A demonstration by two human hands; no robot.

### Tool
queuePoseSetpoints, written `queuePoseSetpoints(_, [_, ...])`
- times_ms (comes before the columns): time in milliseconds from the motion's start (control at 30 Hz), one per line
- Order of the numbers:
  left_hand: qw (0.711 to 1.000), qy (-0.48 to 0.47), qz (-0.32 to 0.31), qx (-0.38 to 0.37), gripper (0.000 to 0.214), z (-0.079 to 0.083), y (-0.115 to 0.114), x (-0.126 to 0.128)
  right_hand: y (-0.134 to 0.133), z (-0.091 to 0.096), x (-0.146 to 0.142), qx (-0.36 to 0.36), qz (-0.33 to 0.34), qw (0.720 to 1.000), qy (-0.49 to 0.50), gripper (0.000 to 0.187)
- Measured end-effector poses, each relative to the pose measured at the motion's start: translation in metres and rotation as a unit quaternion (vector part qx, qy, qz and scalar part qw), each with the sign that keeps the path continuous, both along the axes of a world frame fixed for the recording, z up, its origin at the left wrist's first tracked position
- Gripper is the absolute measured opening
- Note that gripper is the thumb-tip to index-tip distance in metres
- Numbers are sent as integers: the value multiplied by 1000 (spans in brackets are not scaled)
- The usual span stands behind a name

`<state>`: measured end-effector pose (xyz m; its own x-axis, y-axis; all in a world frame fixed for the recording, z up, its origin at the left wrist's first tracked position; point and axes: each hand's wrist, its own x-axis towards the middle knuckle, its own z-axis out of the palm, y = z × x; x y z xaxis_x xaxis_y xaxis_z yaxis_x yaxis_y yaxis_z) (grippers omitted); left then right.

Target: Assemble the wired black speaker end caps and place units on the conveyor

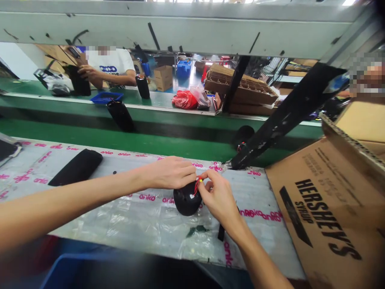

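A round black part (186, 199) stands on the plastic-covered bench (126, 216) in front of me. My left hand (170, 172) is closed over its top, holding it. My right hand (217, 195) pinches thin red and yellow wires (197, 184) that come out of the part's top right. A long black fabric-covered cylinder (76, 167) lies on the plastic to the left, apart from both hands.
A Hershey's cardboard box (325, 216) fills the right side. Beyond the bench runs a green conveyor (150, 140) carrying black cylinders (120, 115). A person in a white shirt (110, 66) works at the far side. A blue bin (75, 271) sits below the near edge.
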<state>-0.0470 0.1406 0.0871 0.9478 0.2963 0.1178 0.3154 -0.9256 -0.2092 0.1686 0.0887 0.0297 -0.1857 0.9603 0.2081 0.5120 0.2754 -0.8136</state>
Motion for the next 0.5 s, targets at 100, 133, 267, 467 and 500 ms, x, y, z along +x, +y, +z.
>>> queuePoseSetpoints(100, [999,-39,6,-37,34,-3,-1,-2,-2,-4,-2,-2,-6,1000,13,11])
queuePoseSetpoints(133, [997,-53,8,-51,33,-3,-2,-3,-3,-4,-2,-2,-5,1000,17,12])
queuePoseSetpoints(267, [996,-42,20,-80,26,6,-7,-3,-7,-1,-1,0,0,1000,27,13])
queuePoseSetpoints(467, [960,-14,120,-252,14,33,-2,13,-14,2,-1,13,20,999,27,13])
queuePoseSetpoints(500, [949,-10,142,-280,13,35,1,17,-16,3,-1,14,23,999,26,13])
